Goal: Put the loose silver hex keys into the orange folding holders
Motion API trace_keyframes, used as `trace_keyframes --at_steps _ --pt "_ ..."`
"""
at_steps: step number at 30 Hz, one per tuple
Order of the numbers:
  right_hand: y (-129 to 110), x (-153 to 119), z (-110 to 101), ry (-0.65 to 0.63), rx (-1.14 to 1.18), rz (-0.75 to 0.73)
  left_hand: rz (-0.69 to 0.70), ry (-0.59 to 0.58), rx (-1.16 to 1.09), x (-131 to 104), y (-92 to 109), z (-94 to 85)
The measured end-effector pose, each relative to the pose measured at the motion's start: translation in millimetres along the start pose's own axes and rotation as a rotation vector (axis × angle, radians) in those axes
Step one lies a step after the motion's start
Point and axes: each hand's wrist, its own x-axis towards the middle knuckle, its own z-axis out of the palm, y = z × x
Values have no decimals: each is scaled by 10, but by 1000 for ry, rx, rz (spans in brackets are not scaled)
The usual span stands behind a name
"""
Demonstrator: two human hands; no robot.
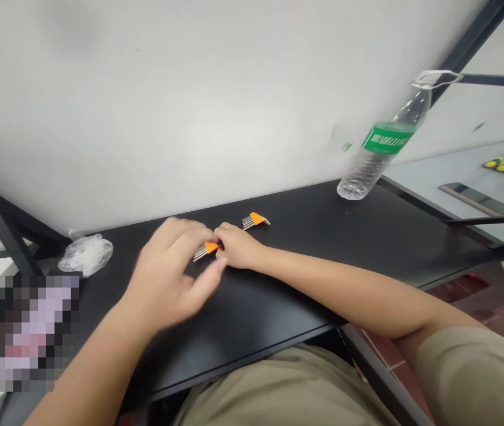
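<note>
Dial centred on the orange hex-key set (211,247), which sits between the 2 hands over the black counter (367,231). Thin metal shafts point to 8 o'clock.

Right hand (236,245) at 3 o'clock: fingers curled in, pinching the holder's end and covering part of it. Left hand (169,272) at 8 o'clock: thumb and fingers parted in a C around the set. It's motion-blurred, so can't tell if a fingertip touches the holder.

Other hex-key set (257,219) lies at 2 o'clock, just beyond the right hand, bent key end toward 4. Clear bottle (382,142) also at 2, well farther out; crumpled plastic (86,254) at 9.

Risks, my read:
- Right hand holds only 1 end. A push on the shafts from the left could twist the holder out of the pinch.
- If the slots are loose, a tilt or knock could let a key slide out; the counter looks smooth, so it could skid to the edge at 6.
- Right knuckles are near the other set: a careless lift toward 1 or 2 could bump it.
</note>
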Motion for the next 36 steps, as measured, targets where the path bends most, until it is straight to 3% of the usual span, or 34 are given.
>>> trace_keyframes --at_steps 4,6,8,14,21,30,36 --pt "-67 -142 6 13 10 -4 -167 -294 86 108 -280 237" --pt "-73 -174 15 23 31 2 -261 -434 1 141 -418 329" --pt "-74 -187 23 33 64 14 -324 -458 -91 152 -488 373" --pt "-137 -223 26 26 123 -7 -403 -444 -189 116 -419 375" --pt "-178 -238 0 10 11 -154 -271 -464 -340 72 -366 368" --pt "-168 -200 -45 -31 -218 -57 -244 -376 -381 58 -312 427" --pt "-96 -139 -62 -3 -191 -8 -275 -339 -348 62 -324 481"
